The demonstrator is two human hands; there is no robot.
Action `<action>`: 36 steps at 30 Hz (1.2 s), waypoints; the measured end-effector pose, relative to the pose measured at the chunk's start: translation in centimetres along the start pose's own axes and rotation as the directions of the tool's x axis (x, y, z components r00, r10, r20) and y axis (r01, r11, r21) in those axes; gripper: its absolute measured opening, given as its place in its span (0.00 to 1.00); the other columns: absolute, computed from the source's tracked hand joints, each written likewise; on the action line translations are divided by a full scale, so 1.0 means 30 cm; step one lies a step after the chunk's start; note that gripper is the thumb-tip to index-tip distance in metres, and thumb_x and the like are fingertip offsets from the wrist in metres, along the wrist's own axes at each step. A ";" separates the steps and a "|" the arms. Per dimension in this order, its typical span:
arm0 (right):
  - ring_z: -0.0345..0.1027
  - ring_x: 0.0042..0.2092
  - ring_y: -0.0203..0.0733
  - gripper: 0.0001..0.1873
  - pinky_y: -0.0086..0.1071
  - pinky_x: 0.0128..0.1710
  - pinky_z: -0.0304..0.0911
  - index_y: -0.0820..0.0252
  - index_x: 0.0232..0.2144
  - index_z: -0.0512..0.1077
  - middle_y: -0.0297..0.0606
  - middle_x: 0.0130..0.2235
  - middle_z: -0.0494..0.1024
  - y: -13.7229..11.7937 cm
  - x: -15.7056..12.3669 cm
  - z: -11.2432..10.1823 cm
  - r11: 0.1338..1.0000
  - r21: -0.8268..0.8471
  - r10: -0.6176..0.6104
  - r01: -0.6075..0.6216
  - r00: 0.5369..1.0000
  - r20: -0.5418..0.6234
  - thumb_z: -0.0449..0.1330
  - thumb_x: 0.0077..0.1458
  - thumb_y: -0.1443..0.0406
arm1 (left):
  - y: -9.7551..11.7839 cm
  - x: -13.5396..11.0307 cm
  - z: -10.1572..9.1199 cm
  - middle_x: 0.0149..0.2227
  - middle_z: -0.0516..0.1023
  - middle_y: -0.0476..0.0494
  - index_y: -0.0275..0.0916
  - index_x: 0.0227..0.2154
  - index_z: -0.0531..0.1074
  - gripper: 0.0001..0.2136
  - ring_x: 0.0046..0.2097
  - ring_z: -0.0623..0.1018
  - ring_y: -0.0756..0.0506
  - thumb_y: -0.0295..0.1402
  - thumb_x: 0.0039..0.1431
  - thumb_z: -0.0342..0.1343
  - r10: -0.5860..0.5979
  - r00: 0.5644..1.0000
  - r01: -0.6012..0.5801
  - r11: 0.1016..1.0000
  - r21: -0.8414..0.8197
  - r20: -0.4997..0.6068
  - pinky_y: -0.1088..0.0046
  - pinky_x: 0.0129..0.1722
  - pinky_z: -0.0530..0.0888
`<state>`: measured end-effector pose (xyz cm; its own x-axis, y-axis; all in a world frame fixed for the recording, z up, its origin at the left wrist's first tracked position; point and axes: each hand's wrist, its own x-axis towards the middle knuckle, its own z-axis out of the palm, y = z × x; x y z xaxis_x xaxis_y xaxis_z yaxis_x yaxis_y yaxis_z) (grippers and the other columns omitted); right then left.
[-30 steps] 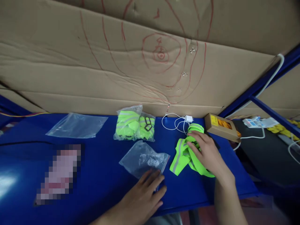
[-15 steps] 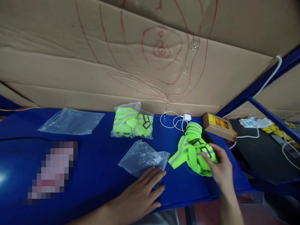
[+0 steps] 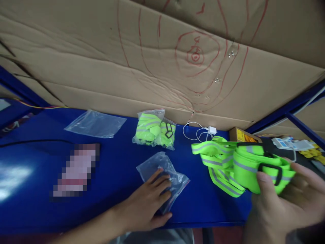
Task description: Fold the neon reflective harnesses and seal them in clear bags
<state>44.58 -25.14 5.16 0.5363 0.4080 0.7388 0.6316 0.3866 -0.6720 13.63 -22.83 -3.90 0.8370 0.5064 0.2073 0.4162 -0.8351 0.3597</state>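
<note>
One green strap (image 3: 245, 173) was gripped in the right hand (image 3: 286, 206); left hand (image 3: 143, 203), fingers spread, lay on a bag (image 3: 175, 181).

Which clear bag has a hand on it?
The wrinkled bag at front centre: the left hand lies on it. The flat bag at back left and the two stuffed bags at back centre are untouched.

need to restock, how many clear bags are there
4: a flat bag at back left, a crumpled bag under the left hand, a filled bag at back middle, another filled bag beside it.
</note>
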 end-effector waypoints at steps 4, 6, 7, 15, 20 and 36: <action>0.76 0.49 0.50 0.27 0.47 0.53 0.71 0.59 0.49 0.75 0.43 0.47 0.79 0.045 -0.028 0.130 0.996 0.041 0.071 -0.084 0.967 0.244 0.76 0.47 0.61 | -0.008 0.003 -0.056 0.39 0.81 0.42 0.40 0.35 0.76 0.16 0.46 0.80 0.39 0.49 0.64 0.57 0.010 0.993 -0.007 1.000 0.030 -0.117 0.52 0.61 0.72; 0.76 0.49 0.48 0.26 0.43 0.50 0.72 0.57 0.50 0.75 0.44 0.49 0.79 0.104 -0.048 0.194 0.975 0.036 0.178 -0.217 0.874 0.452 0.74 0.51 0.57 | -0.014 0.020 -0.089 0.38 0.81 0.43 0.40 0.38 0.75 0.09 0.43 0.80 0.42 0.40 0.67 0.57 0.023 0.974 -0.015 0.999 0.037 -0.226 0.60 0.52 0.78; 0.76 0.49 0.47 0.25 0.41 0.50 0.72 0.56 0.51 0.75 0.43 0.49 0.79 0.130 -0.058 0.220 0.956 0.037 0.229 -0.292 0.816 0.530 0.73 0.52 0.56 | -0.017 0.030 -0.105 0.40 0.80 0.43 0.40 0.41 0.74 0.05 0.44 0.80 0.43 0.34 0.67 0.56 0.016 0.955 -0.010 1.000 0.023 -0.296 0.63 0.49 0.78; 0.81 0.39 0.47 0.29 0.39 0.38 0.77 0.52 0.52 0.76 0.41 0.45 0.83 0.058 -0.035 0.228 0.638 0.012 0.344 -0.770 0.299 0.890 0.71 0.52 0.48 | -0.001 0.124 -0.241 0.66 0.65 0.33 0.48 0.66 0.56 0.36 0.67 0.68 0.34 0.37 0.59 0.68 -0.181 0.845 -0.024 0.927 -0.374 -0.503 0.50 0.65 0.72; 0.81 0.49 0.53 0.29 0.44 0.50 0.78 0.52 0.50 0.80 0.41 0.50 0.84 -0.043 -0.030 0.228 0.500 -0.116 0.296 -0.858 0.044 0.954 0.73 0.48 0.48 | 0.010 0.216 -0.347 0.73 0.59 0.40 0.51 0.66 0.64 0.34 0.72 0.62 0.33 0.24 0.57 0.63 0.070 0.954 -0.154 0.949 -0.275 -0.293 0.48 0.68 0.68; 0.63 0.67 0.58 0.35 0.55 0.65 0.60 0.50 0.69 0.58 0.49 0.68 0.65 0.123 -0.203 0.274 0.993 0.112 -0.109 0.040 0.679 0.726 0.58 0.66 0.47 | -0.109 0.232 -0.120 0.38 0.83 0.44 0.38 0.43 0.77 0.23 0.37 0.81 0.43 0.50 0.52 0.69 -0.762 0.613 0.285 -0.032 -0.958 0.208 0.71 0.33 0.76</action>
<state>39.04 -19.41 -2.23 -0.1117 0.8353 0.5383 0.5859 0.4929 -0.6432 16.80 -15.80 -0.37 0.2696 0.9025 -0.3360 -0.1151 0.3766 0.9192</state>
